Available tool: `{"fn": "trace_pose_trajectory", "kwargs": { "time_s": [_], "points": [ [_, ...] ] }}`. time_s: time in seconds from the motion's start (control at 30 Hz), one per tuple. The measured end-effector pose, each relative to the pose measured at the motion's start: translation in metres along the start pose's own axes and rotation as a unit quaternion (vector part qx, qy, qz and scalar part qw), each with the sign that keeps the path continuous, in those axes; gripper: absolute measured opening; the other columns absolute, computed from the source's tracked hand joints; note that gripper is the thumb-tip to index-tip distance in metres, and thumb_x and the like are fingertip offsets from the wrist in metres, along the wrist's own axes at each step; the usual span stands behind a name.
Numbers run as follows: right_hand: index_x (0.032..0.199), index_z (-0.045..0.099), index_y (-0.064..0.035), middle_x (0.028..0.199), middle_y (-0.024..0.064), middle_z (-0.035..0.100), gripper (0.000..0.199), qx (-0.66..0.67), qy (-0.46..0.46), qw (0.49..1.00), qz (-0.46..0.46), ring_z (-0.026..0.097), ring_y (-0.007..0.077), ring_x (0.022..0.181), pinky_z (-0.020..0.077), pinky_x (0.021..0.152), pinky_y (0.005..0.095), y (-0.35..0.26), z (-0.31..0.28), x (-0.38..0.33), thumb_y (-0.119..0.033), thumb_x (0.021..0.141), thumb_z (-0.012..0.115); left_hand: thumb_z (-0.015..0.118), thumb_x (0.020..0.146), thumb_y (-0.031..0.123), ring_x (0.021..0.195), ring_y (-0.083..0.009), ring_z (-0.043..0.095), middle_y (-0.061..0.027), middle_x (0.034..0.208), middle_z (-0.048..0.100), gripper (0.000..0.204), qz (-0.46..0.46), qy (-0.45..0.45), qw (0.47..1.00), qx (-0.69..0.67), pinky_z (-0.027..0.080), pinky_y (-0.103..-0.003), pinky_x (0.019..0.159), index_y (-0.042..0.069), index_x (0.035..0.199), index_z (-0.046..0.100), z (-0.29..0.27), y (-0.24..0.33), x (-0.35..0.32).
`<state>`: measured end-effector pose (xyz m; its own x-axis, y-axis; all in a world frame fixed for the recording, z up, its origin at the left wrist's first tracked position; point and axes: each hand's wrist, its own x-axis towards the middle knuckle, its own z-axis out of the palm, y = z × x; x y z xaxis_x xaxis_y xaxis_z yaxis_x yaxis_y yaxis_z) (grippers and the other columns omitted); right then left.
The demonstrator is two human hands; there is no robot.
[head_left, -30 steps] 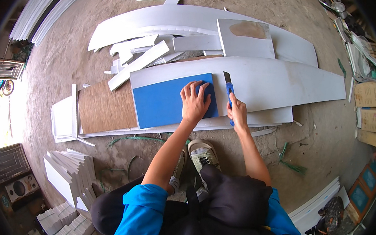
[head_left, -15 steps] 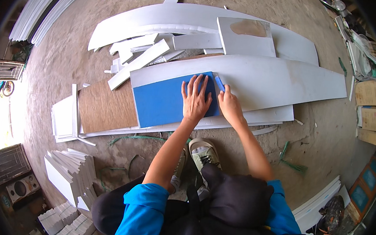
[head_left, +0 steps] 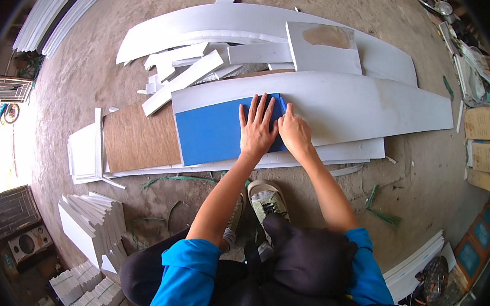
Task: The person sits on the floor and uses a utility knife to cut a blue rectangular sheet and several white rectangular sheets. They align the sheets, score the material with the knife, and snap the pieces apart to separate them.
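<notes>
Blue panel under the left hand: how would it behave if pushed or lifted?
The blue panel is probably stiff: its edges look straight and its face flat. Pushed, it would likely slide rather than roll or tip, since it lies flat on the long white board, though the left hand spread on it may resist that.

The concrete floor (head_left: 423, 161) bears a long white panel (head_left: 238, 17), stacked white pieces (head_left: 79, 233) and green strands (head_left: 388, 219).
</notes>
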<state>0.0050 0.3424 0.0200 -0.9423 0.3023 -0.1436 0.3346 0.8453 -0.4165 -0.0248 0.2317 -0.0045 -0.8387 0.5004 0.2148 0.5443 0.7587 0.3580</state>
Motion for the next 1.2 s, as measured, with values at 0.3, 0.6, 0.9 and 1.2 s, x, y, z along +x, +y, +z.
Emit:
{"fn": "trace_pose_trajectory", "kwargs": {
  "time_s": [0.3,0.6,0.9,1.2],
  "points": [
    [0.094,0.048,0.0046,0.073,0.0249,0.061,0.033,-0.007,-0.017,0.999,-0.027,0.061,0.0398,0.072,0.0492,0.062,0.0464,0.001,0.007,0.029,-0.025,0.091,0.036,0.046,0.084,0.025,0.132,-0.0235,0.019,-0.0059,0.14,0.028,0.05,0.007,-0.009,1.0,0.014,0.008,-0.053,0.105,0.015,0.132,0.036,-0.001,-0.002,-0.001],
    [0.093,0.051,0.0012,0.075,0.0234,0.061,0.022,0.07,-0.086,0.993,0.033,0.061,0.0396,0.073,0.0493,0.061,0.048,0.012,0.007,-0.01,-0.019,0.086,0.042,0.042,0.087,0.023,0.133,-0.0219,0.016,-0.0045,0.142,0.025,0.05,0.002,-0.012,0.999,0.033,0.007,-0.05,0.107,0.016,0.135,0.031,0.002,-0.001,-0.002],
    [0.104,0.044,0.0014,0.054,0.0199,0.056,0.029,-0.002,-0.041,0.999,0.014,0.058,0.0386,0.053,0.0472,0.046,0.0461,0.036,0.03,-0.12,-0.023,0.089,0.043,0.041,0.087,0.024,0.133,-0.022,0.017,-0.0039,0.141,0.026,0.05,0.01,-0.004,0.999,0.053,0.009,-0.051,0.106,0.017,0.135,0.03,0.0,0.001,-0.003],
    [0.106,0.043,0.0007,0.054,0.0184,0.057,0.029,-0.013,-0.038,0.999,0.017,0.059,0.0368,0.053,0.0478,0.046,0.0454,0.038,0.036,-0.123,-0.022,0.089,0.043,0.041,0.087,0.024,0.133,-0.0215,0.016,-0.0032,0.142,0.024,0.05,0.01,-0.005,0.999,0.053,0.007,-0.05,0.107,0.017,0.135,0.03,0.001,-0.001,-0.005]
  ]
}}
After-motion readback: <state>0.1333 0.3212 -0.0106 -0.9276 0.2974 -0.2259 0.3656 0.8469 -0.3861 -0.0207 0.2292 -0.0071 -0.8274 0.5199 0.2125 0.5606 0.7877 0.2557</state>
